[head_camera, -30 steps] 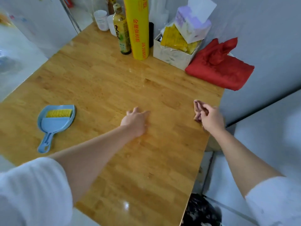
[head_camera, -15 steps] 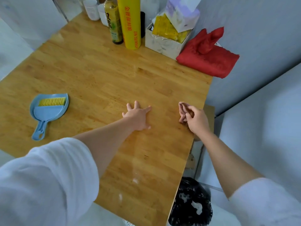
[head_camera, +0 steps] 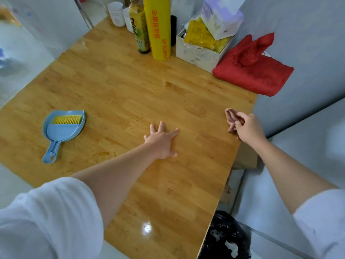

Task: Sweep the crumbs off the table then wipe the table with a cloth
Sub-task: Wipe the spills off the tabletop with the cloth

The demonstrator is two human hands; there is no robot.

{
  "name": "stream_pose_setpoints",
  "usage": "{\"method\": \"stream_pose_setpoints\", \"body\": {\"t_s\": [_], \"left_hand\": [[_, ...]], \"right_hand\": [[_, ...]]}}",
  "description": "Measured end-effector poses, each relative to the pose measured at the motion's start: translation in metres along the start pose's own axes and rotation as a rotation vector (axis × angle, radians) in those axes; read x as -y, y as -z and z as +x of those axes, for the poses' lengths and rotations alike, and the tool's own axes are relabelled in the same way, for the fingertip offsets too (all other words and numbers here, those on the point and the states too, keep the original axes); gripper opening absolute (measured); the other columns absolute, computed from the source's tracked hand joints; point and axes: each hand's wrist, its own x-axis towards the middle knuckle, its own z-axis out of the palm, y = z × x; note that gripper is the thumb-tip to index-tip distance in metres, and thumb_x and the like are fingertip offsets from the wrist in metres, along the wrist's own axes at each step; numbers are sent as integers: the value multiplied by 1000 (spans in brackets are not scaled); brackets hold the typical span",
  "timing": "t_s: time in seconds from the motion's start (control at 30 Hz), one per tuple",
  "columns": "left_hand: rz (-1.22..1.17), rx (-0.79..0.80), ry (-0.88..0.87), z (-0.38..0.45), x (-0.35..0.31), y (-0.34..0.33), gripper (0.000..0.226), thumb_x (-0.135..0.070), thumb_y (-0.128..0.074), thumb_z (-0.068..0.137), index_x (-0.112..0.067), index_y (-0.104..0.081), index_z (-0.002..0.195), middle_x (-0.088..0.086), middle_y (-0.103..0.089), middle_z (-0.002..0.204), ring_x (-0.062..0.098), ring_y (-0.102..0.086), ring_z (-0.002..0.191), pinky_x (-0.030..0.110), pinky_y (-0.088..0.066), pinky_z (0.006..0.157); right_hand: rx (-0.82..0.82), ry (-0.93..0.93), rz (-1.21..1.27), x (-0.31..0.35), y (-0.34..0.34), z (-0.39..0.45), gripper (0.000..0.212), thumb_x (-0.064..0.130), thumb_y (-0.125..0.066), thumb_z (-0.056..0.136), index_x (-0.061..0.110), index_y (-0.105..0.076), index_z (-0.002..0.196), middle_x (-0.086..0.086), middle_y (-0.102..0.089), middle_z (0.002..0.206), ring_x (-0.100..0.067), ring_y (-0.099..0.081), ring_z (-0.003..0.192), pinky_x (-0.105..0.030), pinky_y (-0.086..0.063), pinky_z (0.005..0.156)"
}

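Observation:
My left hand lies flat on the wooden table near its middle, fingers spread, holding nothing. At the table's right edge my right hand grips a small bunched brownish-pink cloth, which sticks out past the fingers to the left. A blue dustpan with a yellow-bristled brush lying in it rests on the table at the left, handle pointing toward me. No crumbs show on the wood; faint orange smears mark the surface near the dustpan.
At the far edge stand a dark bottle, a yellow cling-film roll, white cups, a white box of packets and a folded red cloth. A black bin bag sits below the table's right corner.
My right hand with the cloth has shifted right, back to the table's right edge. The left hand stays flat in place. The camera view has shifted slightly.

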Motion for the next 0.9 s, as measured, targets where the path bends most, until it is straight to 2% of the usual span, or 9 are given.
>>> {"method": "stream_pose_setpoints", "body": {"t_s": [0.1, 0.27, 0.37, 0.43, 0.5, 0.6, 0.77, 0.83, 0.9], "left_hand": [[-4, 10, 1, -2, 1, 4, 97, -53, -70, 87, -52, -1, 155, 7, 19, 165, 46, 14, 150, 65, -17, 117], [5, 1, 6, -11, -2, 6, 94, -52, -69, 88, -51, -3, 156, 8, 18, 166, 45, 13, 150, 64, -18, 118], [4, -21, -4, -9, -2, 5, 95, -53, -69, 88, -51, -3, 156, 6, 17, 166, 43, 13, 151, 63, -18, 119], [-2, -31, -3, -6, 1, 3, 96, -55, -69, 87, -52, -3, 155, 5, 16, 167, 43, 12, 151, 61, -20, 119], [12, -46, -4, -4, 3, -1, 98, -56, -70, 85, -50, -3, 156, 4, 15, 167, 43, 10, 152, 59, -26, 118], [20, -57, -56, -6, 10, -2, 96, -53, -69, 87, -42, -6, 158, 5, 10, 168, 41, 5, 153, 55, -26, 119], [-57, -232, -40, -42, 80, -8, 66, -25, -61, 95, -39, -32, 153, 1, -31, 161, 30, -35, 144, 41, -40, 109], [-69, -226, 84, -62, 114, -21, 74, -34, -68, 92, -44, -27, 154, 1, -30, 161, 31, -35, 143, 44, -43, 107], [-98, -154, 201, -78, 137, -32, 87, -47, -73, 87, -50, -18, 155, 2, -15, 166, 39, -19, 150, 53, -36, 113]], "right_hand": [[70, 119, -7, 32, -29, -31, 33, 24, -56, 101, 27, -60, 134, 0, -50, 118, -25, -66, 92, -30, -47, 71], [714, 791, 18, 28, -56, -160, 36, 22, -58, 93, 48, -58, 119, 23, -51, 119, 3, -55, 87, -23, -51, 72], [498, 539, 57, 15, -24, -85, 44, 16, -57, 97, 58, -57, 110, 12, -55, 128, -3, -68, 80, -22, -56, 66], [180, 188, 0, 21, -4, -17, 33, 18, -55, 100, 41, -61, 122, -6, -60, 123, -13, -65, 70, -26, -52, 55], [59, 0, -45, 37, -12, 6, 32, 22, -51, 101, 31, -60, 130, -11, -61, 120, -22, -65, 77, -33, -54, 59], [204, 217, 10, 70, -51, -52, 34, 24, -53, 98, 37, -60, 129, 1, -54, 124, -17, -65, 85, -36, -55, 75], [867, 745, -30, 78, -70, -158, 40, 21, -51, 91, 52, -60, 114, 30, -48, 126, 6, -62, 96, -24, -57, 84], [811, 668, 100, 76, -55, -125, 39, 11, -54, 97, 45, -67, 113, 22, -57, 126, -3, -70, 87, -24, -59, 77], [454, 412, 110, 80, -45, -70, 31, 10, -54, 100, 32, -66, 119, 1, -64, 124, -9, -69, 74, -24, -54, 65]]}}
